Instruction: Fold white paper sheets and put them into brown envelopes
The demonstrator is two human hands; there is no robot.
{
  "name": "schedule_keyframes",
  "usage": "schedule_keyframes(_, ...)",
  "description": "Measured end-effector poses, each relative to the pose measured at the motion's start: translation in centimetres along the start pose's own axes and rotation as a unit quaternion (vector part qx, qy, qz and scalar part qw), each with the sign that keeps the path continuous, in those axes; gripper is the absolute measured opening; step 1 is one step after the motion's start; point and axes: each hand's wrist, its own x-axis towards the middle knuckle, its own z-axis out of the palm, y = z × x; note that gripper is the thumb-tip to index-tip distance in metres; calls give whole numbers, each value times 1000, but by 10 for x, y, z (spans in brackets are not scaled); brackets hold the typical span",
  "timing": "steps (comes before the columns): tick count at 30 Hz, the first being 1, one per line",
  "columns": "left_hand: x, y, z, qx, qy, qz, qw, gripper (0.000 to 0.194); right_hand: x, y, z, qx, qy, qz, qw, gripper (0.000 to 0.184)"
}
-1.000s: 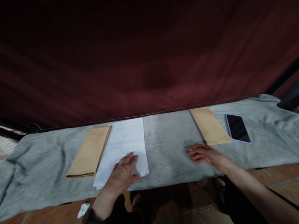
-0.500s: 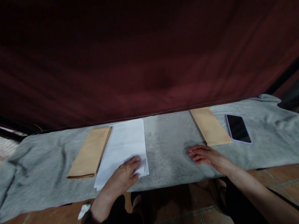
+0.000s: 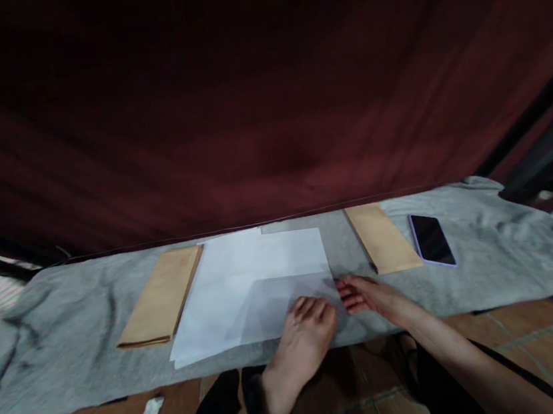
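My left hand [image 3: 306,329] grips the near edge of a single white sheet [image 3: 283,260], which lies across the middle of the grey cloth [image 3: 69,326] with its near part slightly lifted. The sheet partly overlaps a stack of white paper [image 3: 211,295] to its left. My right hand [image 3: 368,293] rests flat on the cloth, its fingertips touching the sheet's near right corner. A brown envelope [image 3: 159,295] lies left of the stack. A second brown envelope [image 3: 381,238] lies just beyond my right hand.
A dark phone [image 3: 430,240] lies face up right of the second envelope. A dark red curtain [image 3: 263,101] hangs right behind the cloth. A small paper scrap [image 3: 150,412] lies on the tiled floor near the cloth's front edge.
My left hand has moved right from the paper stack, drawing one white sheet to the middle of the cloth. My right hand has shifted slightly left to the sheet's corner.
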Motion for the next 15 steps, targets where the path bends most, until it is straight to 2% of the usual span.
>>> schedule_keyframes(2,10,20,11,14,-2,30,999,11,2,0,2,10,22,-10,1000,42)
schedule_keyframes(4,17,33,19,3,-10,48,999,10,3,-2,-1,2,77,-35,996,35)
schedule_keyframes(6,21,39,23,-30,-7,52,998,8,4,-5,-7,-20,126,-67,990,32)
schedule_keyframes(7,23,39,23,-53,0,48,997,14,5,-7,-10,-32,139,-84,986,32)
schedule_keyframes(10,22,28,23,-114,27,14,993,40,8,-10,-19,-67,162,-120,977,30)
schedule_keyframes(13,17,3,27,-122,31,-49,991,38,12,-10,-24,-75,173,-136,973,32)
schedule_keyframes(15,13,-16,33,-109,37,-121,986,38,16,-8,-25,-72,174,-147,971,32)
